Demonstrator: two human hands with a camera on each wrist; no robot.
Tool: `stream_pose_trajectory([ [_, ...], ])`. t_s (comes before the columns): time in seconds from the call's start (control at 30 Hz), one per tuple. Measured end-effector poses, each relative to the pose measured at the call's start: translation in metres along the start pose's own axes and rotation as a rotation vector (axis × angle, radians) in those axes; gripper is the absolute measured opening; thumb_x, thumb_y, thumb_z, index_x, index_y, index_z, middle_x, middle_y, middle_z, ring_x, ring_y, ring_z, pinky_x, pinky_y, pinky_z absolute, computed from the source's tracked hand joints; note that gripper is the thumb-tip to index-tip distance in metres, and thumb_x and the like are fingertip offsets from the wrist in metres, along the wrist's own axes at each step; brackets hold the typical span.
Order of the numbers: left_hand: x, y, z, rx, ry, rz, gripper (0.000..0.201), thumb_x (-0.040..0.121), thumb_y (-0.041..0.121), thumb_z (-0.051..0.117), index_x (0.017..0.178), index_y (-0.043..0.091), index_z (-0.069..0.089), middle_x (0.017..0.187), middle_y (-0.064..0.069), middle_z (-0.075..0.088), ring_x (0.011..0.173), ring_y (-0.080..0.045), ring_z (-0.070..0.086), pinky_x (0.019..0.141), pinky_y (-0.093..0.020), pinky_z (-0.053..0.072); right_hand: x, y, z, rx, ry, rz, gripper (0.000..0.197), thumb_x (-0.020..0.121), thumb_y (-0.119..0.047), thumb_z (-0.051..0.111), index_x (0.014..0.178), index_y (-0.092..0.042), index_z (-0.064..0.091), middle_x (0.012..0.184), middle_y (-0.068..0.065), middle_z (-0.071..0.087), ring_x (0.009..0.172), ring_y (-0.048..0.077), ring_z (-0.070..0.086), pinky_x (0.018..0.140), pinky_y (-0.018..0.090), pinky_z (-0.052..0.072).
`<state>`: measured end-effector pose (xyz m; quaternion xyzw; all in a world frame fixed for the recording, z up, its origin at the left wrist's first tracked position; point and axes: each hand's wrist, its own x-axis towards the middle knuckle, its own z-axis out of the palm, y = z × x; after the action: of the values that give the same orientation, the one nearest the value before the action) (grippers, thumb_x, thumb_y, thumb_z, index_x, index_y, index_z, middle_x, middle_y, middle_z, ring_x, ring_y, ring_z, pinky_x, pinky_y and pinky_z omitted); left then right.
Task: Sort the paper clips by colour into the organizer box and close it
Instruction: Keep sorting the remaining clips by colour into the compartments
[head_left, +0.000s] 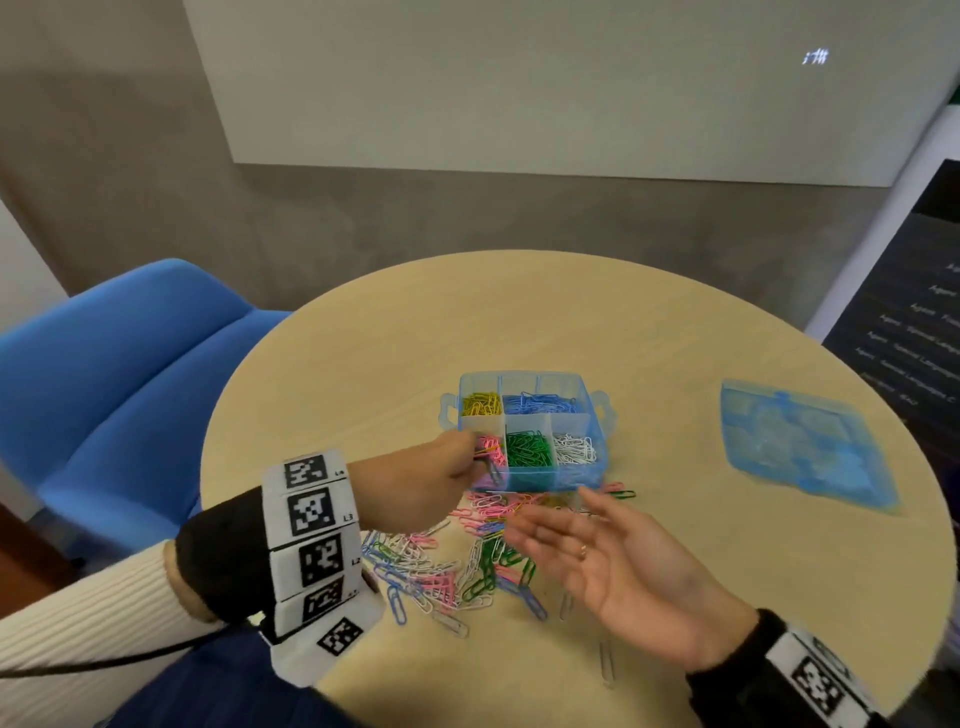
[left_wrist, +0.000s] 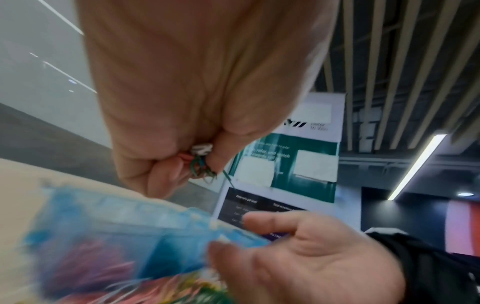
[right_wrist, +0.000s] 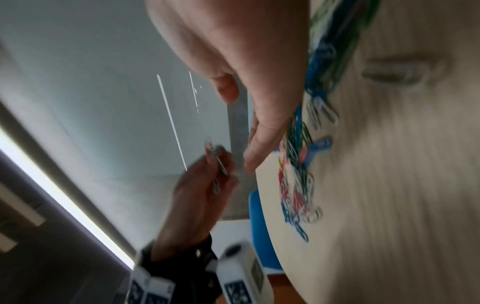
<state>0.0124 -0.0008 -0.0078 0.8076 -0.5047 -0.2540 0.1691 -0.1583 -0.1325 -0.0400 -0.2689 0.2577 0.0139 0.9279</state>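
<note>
The blue see-through organizer box (head_left: 571, 475) stands open mid-table, with yellow, blue, pink, green and white clips in separate compartments. My left hand (head_left: 470, 460) hovers at its near left corner over the pink compartment. It grips a small bunch of mixed paper clips (left_wrist: 201, 160), which also show in the right wrist view (right_wrist: 217, 164). My right hand (head_left: 550, 525) is open, palm up and fingers straight, just in front of the box and above the loose pile of mixed clips (head_left: 447, 566). It holds nothing.
The box's blue lid (head_left: 805, 441) lies flat on the right side of the round wooden table (head_left: 571, 322). A blue chair (head_left: 119, 384) stands at the left. A single clip (head_left: 605, 662) lies near the front edge.
</note>
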Motion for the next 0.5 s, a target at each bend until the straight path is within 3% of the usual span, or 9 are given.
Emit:
stream_pose_trajectory([
  [0.07, 0.003, 0.015, 0.004, -0.021, 0.008, 0.066, 0.019, 0.105, 0.017, 0.030, 0.106, 0.000, 0.039, 0.096, -0.012, 0.046, 0.073, -0.012, 0.032, 0.071, -0.029, 0.036, 0.003, 0.007, 0.004, 0.052, -0.040, 0.064, 0.058, 0.095, -0.034, 0.048, 0.114, 0.019, 0.060, 0.123, 0.034, 0.060, 0.109, 0.042, 0.064, 0.086, 0.045, 0.054],
  [0.17, 0.010, 0.039, 0.018, 0.022, -0.032, 0.122, 0.018, 0.105, 0.016, 0.030, 0.088, 0.012, 0.033, 0.084, 0.000, 0.035, 0.068, -0.008, 0.029, 0.063, -0.020, 0.031, 0.006, 0.011, 0.006, 0.103, -0.063, 0.081, 0.066, 0.093, -0.044, 0.047, 0.113, 0.017, 0.063, 0.116, 0.030, 0.063, 0.102, 0.041, 0.067, 0.085, 0.048, 0.057],
  [0.23, 0.017, 0.050, 0.029, 0.081, -0.068, 0.166, 0.015, 0.105, 0.016, 0.031, 0.090, 0.013, 0.030, 0.091, 0.000, 0.033, 0.077, -0.011, 0.032, 0.072, -0.023, 0.029, 0.007, 0.009, 0.007, 0.122, -0.050, 0.069, 0.060, 0.096, -0.044, 0.044, 0.106, 0.011, 0.067, 0.103, 0.025, 0.066, 0.091, 0.035, 0.069, 0.079, 0.044, 0.059],
  [0.37, 0.031, 0.063, 0.045, 0.109, -0.051, 0.236, 0.009, 0.104, 0.019, 0.037, 0.098, 0.013, 0.034, 0.104, -0.004, 0.033, 0.091, -0.015, 0.033, 0.081, -0.024, 0.029, 0.005, -0.001, 0.005, 0.221, 0.008, -0.010, 0.035, 0.091, -0.025, 0.050, 0.088, 0.004, 0.068, 0.066, 0.011, 0.064, 0.052, 0.019, 0.065, 0.056, 0.029, 0.059],
  [0.43, 0.037, 0.065, 0.047, 0.091, 0.008, 0.274, 0.012, 0.102, 0.018, 0.043, 0.107, 0.008, 0.044, 0.110, -0.005, 0.037, 0.096, -0.012, 0.035, 0.083, -0.018, 0.029, 0.006, -0.008, 0.003, 0.246, 0.019, -0.064, 0.025, 0.084, -0.015, 0.051, 0.072, -0.001, 0.068, 0.061, 0.008, 0.059, 0.042, 0.014, 0.058, 0.049, 0.024, 0.056],
  [0.5, 0.040, 0.066, 0.045, 0.065, 0.041, 0.304, 0.021, 0.100, 0.017, 0.048, 0.117, 0.005, 0.048, 0.112, -0.003, 0.039, 0.099, -0.010, 0.038, 0.083, -0.013, 0.030, 0.007, -0.013, -0.001, 0.239, 0.034, -0.112, 0.031, 0.083, -0.008, 0.047, 0.060, -0.001, 0.067, 0.058, 0.009, 0.058, 0.038, 0.013, 0.054, 0.044, 0.023, 0.053],
])
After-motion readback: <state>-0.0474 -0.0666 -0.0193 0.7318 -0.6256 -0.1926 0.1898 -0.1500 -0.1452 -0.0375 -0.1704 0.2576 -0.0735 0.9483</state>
